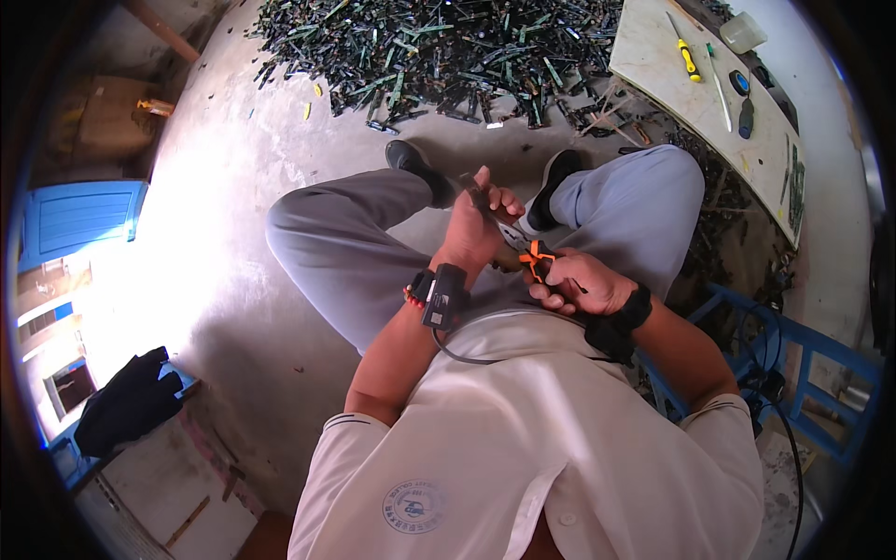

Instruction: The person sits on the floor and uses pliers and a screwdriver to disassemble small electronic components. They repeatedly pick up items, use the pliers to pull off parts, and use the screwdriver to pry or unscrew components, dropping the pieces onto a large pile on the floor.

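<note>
My left hand point(471, 231) is closed round a dark, narrow piece point(475, 193), whose upper end shows between thumb and fingers. The rest of that piece is hidden by the hand, so I cannot tell its kind. Held in my closed right hand point(590, 283) are pliers point(536, 259) with orange and black handles. Their metal jaws point up and left, close to my left fingers. Whether the jaws grip the dark piece I cannot make out. Both hands are in front of my lap, between my spread knees.
A large heap of dark and green narrow parts point(420, 61) covers the floor ahead. On the pale board point(653, 70) at right lie a yellow screwdriver point(689, 61), another screwdriver point(746, 119), a roll of tape point(739, 83) and a cup point(743, 34). Blue frame bars point(803, 341) stand at right.
</note>
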`<state>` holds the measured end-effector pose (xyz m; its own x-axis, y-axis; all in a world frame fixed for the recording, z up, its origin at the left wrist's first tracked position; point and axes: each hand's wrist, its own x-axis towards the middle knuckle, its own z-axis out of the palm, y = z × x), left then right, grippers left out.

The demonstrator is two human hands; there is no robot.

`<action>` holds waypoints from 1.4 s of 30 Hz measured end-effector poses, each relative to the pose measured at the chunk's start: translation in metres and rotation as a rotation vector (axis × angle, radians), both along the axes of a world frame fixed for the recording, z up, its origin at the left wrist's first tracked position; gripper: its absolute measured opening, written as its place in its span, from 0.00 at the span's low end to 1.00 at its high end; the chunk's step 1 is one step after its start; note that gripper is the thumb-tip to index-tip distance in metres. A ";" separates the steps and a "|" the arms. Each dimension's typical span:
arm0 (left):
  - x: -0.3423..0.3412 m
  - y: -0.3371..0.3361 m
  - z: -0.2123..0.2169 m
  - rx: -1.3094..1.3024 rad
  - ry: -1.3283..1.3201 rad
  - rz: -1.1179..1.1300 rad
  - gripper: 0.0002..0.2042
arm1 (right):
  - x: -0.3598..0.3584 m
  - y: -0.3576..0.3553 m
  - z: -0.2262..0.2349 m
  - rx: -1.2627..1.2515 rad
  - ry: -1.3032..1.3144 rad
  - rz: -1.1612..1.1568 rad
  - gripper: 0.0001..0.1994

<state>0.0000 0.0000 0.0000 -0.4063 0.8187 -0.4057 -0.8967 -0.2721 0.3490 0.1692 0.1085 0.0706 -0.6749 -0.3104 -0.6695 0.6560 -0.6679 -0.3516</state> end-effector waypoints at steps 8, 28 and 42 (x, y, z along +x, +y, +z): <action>0.005 0.003 0.005 -0.004 -0.136 0.065 0.24 | -0.004 0.006 0.004 0.035 -0.016 0.029 0.13; -0.006 -0.035 -0.015 -0.532 0.184 -0.211 0.24 | -0.002 0.005 0.017 1.821 0.478 0.679 0.13; 0.011 -0.041 -0.004 -0.565 0.483 -0.442 0.30 | -0.009 0.029 0.015 2.058 0.445 0.760 0.14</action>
<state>0.0110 -0.0414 -0.0037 -0.3312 0.6697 -0.6647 -0.5980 0.3960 0.6969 0.1599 0.1380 0.0857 -0.9577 0.2028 -0.2041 0.2393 0.9552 -0.1739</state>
